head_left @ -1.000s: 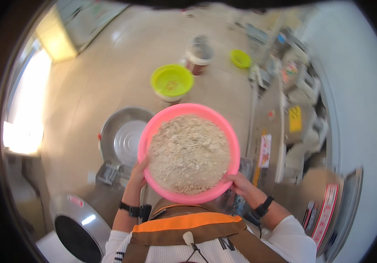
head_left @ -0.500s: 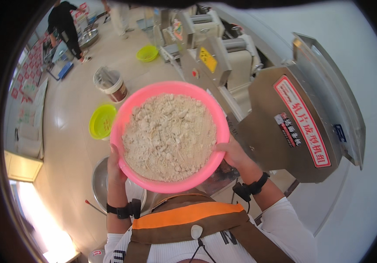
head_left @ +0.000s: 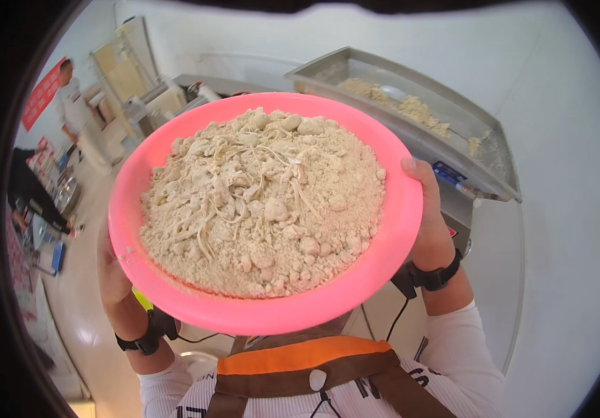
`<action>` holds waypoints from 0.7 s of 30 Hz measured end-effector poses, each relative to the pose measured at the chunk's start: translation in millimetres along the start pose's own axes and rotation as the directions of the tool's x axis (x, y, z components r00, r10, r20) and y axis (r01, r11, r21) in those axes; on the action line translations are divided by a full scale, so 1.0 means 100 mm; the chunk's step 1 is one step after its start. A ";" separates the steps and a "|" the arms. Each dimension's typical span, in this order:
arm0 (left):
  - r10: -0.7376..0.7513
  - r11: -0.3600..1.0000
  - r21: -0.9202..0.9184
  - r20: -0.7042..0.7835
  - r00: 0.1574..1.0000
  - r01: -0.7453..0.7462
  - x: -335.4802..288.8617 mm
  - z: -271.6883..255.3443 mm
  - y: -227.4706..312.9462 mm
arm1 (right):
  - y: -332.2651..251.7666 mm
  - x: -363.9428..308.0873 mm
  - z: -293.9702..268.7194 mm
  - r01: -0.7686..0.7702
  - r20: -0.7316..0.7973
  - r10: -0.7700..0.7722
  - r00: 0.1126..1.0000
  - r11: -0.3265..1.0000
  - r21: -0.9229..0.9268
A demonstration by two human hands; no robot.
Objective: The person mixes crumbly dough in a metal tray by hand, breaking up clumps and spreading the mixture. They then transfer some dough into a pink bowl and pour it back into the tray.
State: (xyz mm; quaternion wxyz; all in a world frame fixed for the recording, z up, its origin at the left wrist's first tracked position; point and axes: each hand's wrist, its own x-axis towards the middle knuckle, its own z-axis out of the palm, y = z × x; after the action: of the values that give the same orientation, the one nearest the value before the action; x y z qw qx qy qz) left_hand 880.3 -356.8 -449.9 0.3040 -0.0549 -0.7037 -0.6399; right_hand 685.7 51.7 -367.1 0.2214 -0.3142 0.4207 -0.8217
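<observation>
A round pink plastic basin (head_left: pixel 342 304) is lifted up in front of me between both hands. Heaped in it is a crumbly, floury dough mix (head_left: pixel 265 209) with lumps and thin noodle-like strands. My left hand (head_left: pixel 110 268) grips the basin's left side, its fingers mostly behind the wall. On the opposite side, my right hand (head_left: pixel 431 212) holds the rim, thumb on top and the other fingers hidden underneath. The basin leans slightly, its near left edge lower.
Beyond the basin at right, a metal hopper trough (head_left: pixel 411 104) holds dough crumbs (head_left: pixel 422 115) and a pale scoop-like object. Machine rollers (head_left: pixel 174 101) stand behind at left. A person in white (head_left: pixel 80 118) and one in dark clothes (head_left: pixel 35 191) are farther left.
Both hands have raised the basin closer to my view, and it now tilts. My view has swung toward the machine, so the inside of the hopper trough shows.
</observation>
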 end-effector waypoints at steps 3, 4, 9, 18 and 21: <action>0.177 0.979 -0.060 -0.214 0.961 -0.194 0.20 0.15 -0.24 | 0.16 -0.03 -0.10 0.078 -0.075 -0.082 0.994 0.995 -0.057; 0.183 0.965 -0.131 -0.282 0.942 -0.227 0.27 0.24 -0.28 | 0.19 -0.04 -0.14 0.088 -0.085 -0.094 0.992 0.994 -0.069; 0.367 0.925 -0.039 -0.168 0.915 -0.378 0.87 0.24 0.11 | 0.22 -0.26 0.32 0.064 -0.352 -0.093 0.931 0.994 -0.093; 0.579 0.812 -0.023 0.153 0.801 -0.583 0.42 -0.90 1.68 | 0.68 -1.48 2.56 -0.012 -0.488 0.097 0.868 0.985 0.174; 0.613 0.784 -0.034 0.203 0.763 -0.620 0.48 -0.87 1.84 | 0.76 -1.59 2.66 -0.039 -0.514 0.157 0.843 0.972 0.232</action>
State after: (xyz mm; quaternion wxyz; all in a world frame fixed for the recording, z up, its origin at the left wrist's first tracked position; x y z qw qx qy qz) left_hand 958.4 -420.8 -267.1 0.4248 -0.3425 -0.6850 -0.4827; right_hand 992.3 -37.3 -362.8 0.1712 -0.0284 0.3905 -0.9041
